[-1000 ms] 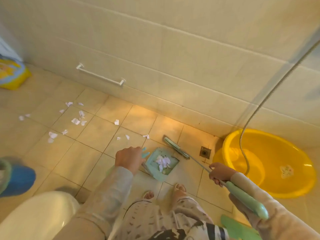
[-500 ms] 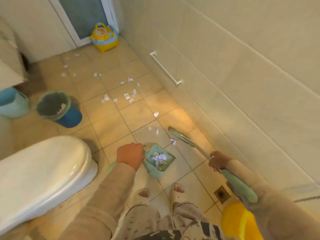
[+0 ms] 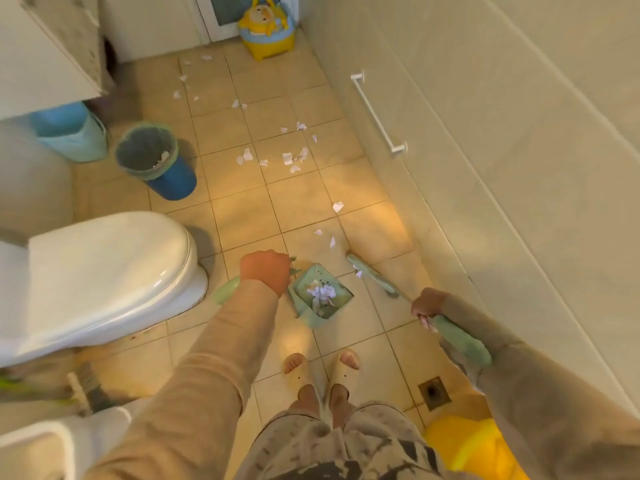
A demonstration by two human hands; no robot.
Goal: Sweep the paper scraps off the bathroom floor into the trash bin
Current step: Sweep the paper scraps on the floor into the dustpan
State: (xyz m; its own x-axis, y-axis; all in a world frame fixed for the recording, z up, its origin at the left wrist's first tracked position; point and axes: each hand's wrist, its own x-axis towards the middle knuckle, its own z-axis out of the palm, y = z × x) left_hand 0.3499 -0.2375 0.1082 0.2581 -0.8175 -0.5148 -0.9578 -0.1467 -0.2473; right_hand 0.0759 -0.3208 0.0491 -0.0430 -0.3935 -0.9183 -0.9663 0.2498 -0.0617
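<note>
At lower centre my left hand is clamped on the handle of the dustpan, which sits on the floor with a small heap of paper inside. My right hand, well apart at the right, grips the broom. I judge the sweeping half done: paper scraps lie from just above the pan to the top centre, so next I must gather those, then empty the pan into the trash bin at upper left.
</note>
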